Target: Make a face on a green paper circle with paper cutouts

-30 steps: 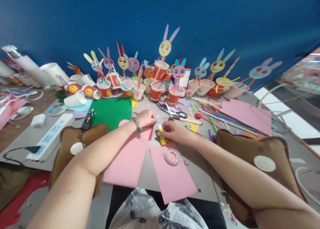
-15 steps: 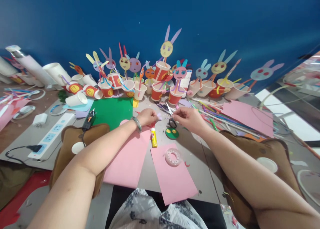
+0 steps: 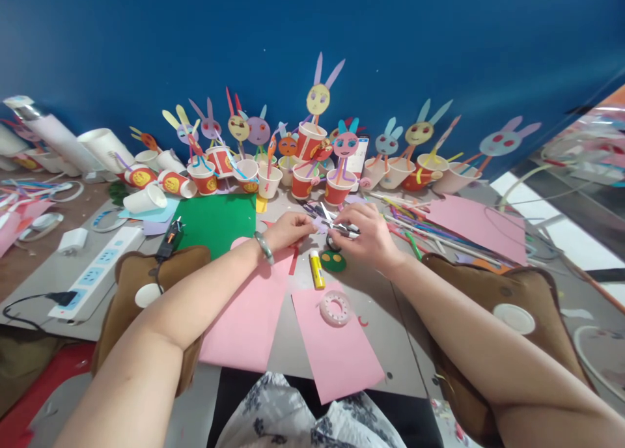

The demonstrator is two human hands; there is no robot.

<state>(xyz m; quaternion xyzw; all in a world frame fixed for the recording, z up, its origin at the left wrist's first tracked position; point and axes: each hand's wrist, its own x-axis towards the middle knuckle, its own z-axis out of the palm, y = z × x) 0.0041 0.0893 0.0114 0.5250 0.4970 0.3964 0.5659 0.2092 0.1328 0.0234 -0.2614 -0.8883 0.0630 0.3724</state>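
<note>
My left hand [image 3: 293, 230], wearing a bracelet, is closed in a pinch on a small pale purple paper piece [image 3: 319, 223]. Facing it, my right hand [image 3: 366, 236] has its fingers closed round a slim black pen-like tool [image 3: 347, 228], whose exact kind I cannot make out. The tool's end is close to the paper. Scissors [image 3: 326, 211] with black handles lie partly hidden under the right hand. Just below are a green paper disc [image 3: 334, 261] with two yellow spots and a yellow glue stick [image 3: 317, 270].
A clear tape roll [image 3: 335, 308] rests on pink paper [image 3: 336, 357]. Green card [image 3: 215, 223] lies left, near a glue gun [image 3: 172, 236] and power strip [image 3: 100, 272]. Paper cups [image 3: 340, 191] with rabbit figures line the blue wall. Brown cushions [image 3: 532, 292] lie under both forearms.
My hands have come closer together, and the purple paper has moved right. The black tool now shows in my right hand, away from the scissors' handles. The glue stick has shifted right.
</note>
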